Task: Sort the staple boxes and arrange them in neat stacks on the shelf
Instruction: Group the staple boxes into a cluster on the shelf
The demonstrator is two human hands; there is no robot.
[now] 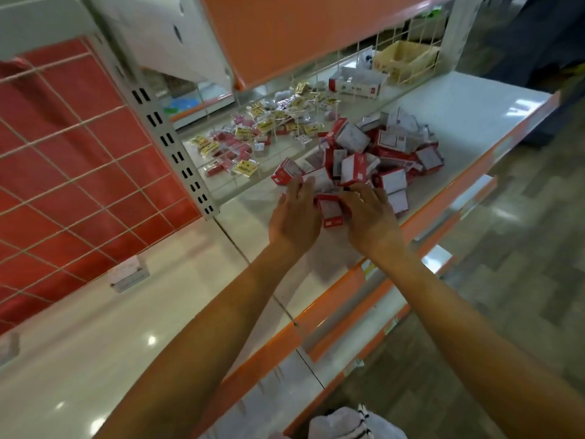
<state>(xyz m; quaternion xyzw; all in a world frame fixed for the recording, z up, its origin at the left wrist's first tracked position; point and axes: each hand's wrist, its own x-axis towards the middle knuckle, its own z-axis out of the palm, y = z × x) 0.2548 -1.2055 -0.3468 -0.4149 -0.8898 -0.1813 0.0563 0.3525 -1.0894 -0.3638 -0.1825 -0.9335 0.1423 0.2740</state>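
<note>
staple boxes being squared up at the near edge of the heap

a small cluster of red-and-white staple boxes, the near boxes [330, 212], is held on the shelf [459, 115] between the two hands, just at the front rim of the loose heap [373, 153] of the same boxes. the left hand [296, 217] is laid against the cluster's left side with fingers spread and fairly straight, and nothing is seen to be pinched by it. the right hand [370, 213] is set on the other side with fingers curled over the top of the cluster, so the boxes are clamped by it. this two-sided hold is judged to serve for squaring the boxes up, faces and edges matched, before a stack is built; the bare stretch of shelf nearer the person is probably meant for that. no finished stack is seen, so the sorting is judged to be at an early stage.

behind the heap a white wire grid [340, 63] is stood as a divider, and beyond it small yellow-labelled packets [262, 128] are scattered. further right an open red-and-white carton [356, 85] and a pale cardboard tray [405, 60] are seen behind the grid. the shelf is white and glossy, finished with an orange front lip [332, 299]; lower shelves [440, 258] of the same kind are stepped out below, an orange shelf [300, 36] is hung above, and a red back panel [79, 147] covered with mesh is seen to the left. a grey tiled floor [522, 296] is seen at the right
</note>
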